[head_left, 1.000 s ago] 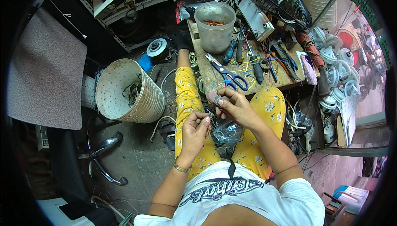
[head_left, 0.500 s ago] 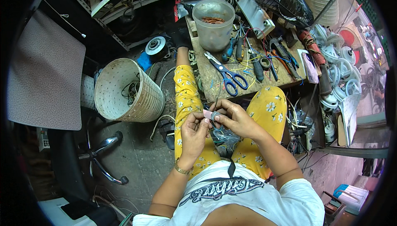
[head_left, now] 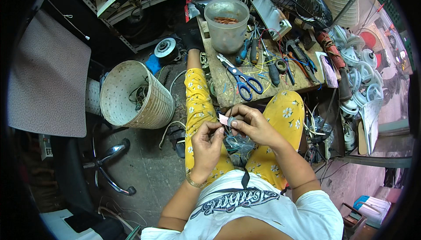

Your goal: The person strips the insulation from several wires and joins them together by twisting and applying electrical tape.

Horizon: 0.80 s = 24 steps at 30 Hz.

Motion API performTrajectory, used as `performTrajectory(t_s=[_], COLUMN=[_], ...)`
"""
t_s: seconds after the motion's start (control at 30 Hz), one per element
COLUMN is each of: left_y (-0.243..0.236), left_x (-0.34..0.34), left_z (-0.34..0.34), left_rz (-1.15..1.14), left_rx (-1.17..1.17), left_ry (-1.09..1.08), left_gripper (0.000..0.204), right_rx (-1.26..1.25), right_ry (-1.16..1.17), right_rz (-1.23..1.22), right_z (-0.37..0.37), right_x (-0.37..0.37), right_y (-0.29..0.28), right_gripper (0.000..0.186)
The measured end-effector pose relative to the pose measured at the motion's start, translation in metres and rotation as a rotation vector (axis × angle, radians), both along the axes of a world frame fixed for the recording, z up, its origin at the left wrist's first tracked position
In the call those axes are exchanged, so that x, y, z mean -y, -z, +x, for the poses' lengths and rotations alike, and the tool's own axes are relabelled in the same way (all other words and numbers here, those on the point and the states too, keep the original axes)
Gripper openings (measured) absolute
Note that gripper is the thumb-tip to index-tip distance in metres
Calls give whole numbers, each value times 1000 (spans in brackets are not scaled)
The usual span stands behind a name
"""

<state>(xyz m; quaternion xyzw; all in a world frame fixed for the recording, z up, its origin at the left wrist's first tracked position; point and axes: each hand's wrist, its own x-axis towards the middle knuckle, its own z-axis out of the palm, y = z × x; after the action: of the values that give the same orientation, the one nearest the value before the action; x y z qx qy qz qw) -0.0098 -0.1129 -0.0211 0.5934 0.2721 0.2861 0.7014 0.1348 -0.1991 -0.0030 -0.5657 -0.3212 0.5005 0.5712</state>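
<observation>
Above my lap, my right hand (head_left: 251, 125) pinches a small pale pink strip (head_left: 224, 119) with a grey wrapped or bent part at its right end. What the strip is made of is too small to tell. Just left of it, the fingers of my left hand (head_left: 205, 142) are curled, thumb and forefinger close together near the strip's lower edge. Whether anything is between them is hidden. Below the hands, between my thighs, lies clear plastic with thin wires (head_left: 239, 145). Blue-handled scissors (head_left: 241, 78) rest nearest on the wooden worktop (head_left: 223, 91).
A translucent bucket (head_left: 226, 34) with copper-coloured scraps stands on the worktop, beside screwdrivers (head_left: 272, 71), pliers (head_left: 302, 58) and a phone (head_left: 326, 69). At left are a white basket (head_left: 160, 104) holding wires and a chair (head_left: 48, 77). Clear plastic parts (head_left: 357, 69) pile up at right.
My left fingers have drawn slightly down and away from the pink strip, and more of it now shows. My right hand has shifted a little to the right with the strip.
</observation>
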Motion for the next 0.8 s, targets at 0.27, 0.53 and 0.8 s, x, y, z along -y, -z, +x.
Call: performTrajectory(t_s=[0.27,0.53,0.8], left_y=[-3,0,15], left_x=[1,3,0], left_z=[-9,-13,-30], left_rz=[8,-35,-603], left_rx=[-35,-8,84], left_ry=[15,18,-14], left_gripper=[4,7,7], right_rx=[-63,-12,-219], right_ry=[-51,-74,191], right_rz=[-32,-32,119], right_z=[-3,0,21], right_x=[1,3,11], right_y=[4,15,12], right_gripper=[10,18,25])
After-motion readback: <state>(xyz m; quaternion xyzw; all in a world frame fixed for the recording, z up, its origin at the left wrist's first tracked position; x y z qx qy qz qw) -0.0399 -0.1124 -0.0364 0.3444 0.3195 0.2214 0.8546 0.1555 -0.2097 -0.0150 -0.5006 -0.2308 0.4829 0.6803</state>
